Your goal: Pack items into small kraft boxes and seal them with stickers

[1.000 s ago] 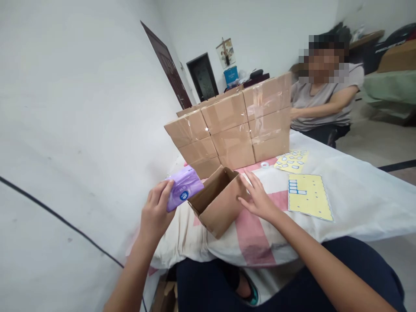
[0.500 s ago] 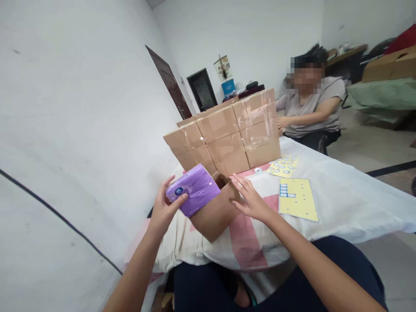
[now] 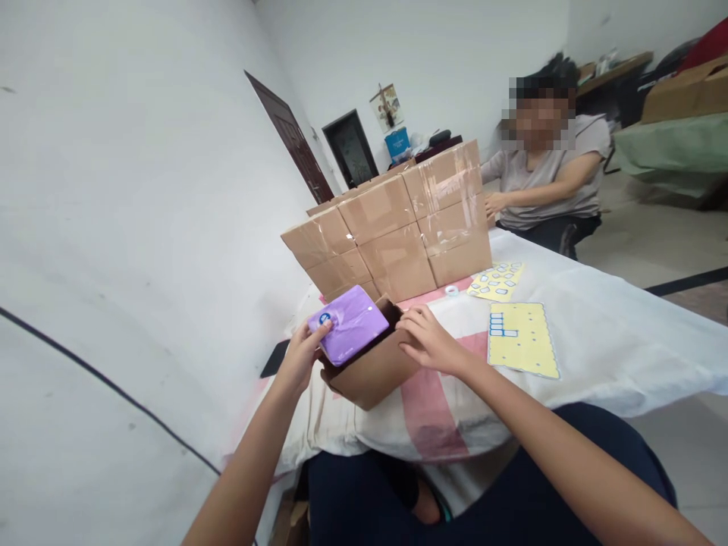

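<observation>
A purple plastic-wrapped tissue pack (image 3: 356, 326) is gripped at its left end by my left hand (image 3: 304, 350), thumb on top near a round blue label. The pack lies tilted over the mouth of a small open cardboard box (image 3: 375, 378), and hides part of its inside. At the box's right side is my right hand (image 3: 426, 334), its fingers bent over the rim. The small box stands on a table covered with a white and pink cloth (image 3: 435, 425).
Behind the small box stands a block of taped cardboard boxes (image 3: 395, 231). A person (image 3: 549, 182) sits beyond, one hand by the block. Two yellow paper sheets (image 3: 523, 339), a tape roll (image 3: 451, 290) and a black flat object (image 3: 276, 359) lie on the cloth. A wall (image 3: 142, 227) runs along the left.
My left hand has moved right with the tissue pack, which now lies more over the box opening. My right hand's fingers have drawn closer together at the rim.
</observation>
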Motion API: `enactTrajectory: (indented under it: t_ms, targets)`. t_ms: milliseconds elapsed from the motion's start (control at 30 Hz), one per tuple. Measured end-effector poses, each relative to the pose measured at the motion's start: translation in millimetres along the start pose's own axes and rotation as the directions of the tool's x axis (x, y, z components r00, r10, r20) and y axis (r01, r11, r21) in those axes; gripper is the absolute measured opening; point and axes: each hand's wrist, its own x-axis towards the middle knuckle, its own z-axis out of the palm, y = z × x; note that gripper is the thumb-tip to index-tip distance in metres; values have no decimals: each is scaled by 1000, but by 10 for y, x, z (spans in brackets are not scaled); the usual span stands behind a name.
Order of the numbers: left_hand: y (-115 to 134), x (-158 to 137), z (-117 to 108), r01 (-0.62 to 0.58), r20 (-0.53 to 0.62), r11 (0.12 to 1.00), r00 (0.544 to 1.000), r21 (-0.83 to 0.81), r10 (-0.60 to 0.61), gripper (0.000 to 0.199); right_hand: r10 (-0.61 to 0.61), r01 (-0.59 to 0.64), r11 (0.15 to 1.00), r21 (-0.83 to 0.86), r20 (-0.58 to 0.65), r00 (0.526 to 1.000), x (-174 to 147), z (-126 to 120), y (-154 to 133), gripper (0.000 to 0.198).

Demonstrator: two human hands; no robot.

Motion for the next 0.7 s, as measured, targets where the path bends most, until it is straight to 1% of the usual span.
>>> enactTrajectory:
  t_ms: [67,133,233,367,467,533,600,700]
  targets:
    - [-34,54,-13,35,9,999,999,15,-35,60,-20,20,1000,8,7,1000,-31,-8,-127,22]
    - [-64,96,-21,74,33,997,997,34,-75,61,-32,32,999,-5,17,999,-52,-17,-231,16]
    - [-82,136,-36,125,104,990,986,63,-131,58,-44,45,999,-24,15,999,-62,-19,-297,14]
    - [-85,184,-62,171,204,982,961,79,-184,59,-54,54,998,-28,13,998,-67,-12,-268,14]
    - [-112,225,-73,167,234,984,956,65,-178,61,-80,79,993,-92,-9,997,-80,-9,-227,14]
    - [-138,240,-79,150,230,987,960,56,-158,62,-88,81,983,-165,-39,995,-89,-8,-202,13]
    - [-160,241,-90,129,217,990,966,58,-138,61,-70,55,974,-218,-64,995,-93,-8,-182,14]
    - [-179,238,-115,112,219,989,967,98,-131,61,-43,23,974,-224,-85,995,-90,-7,-173,16]
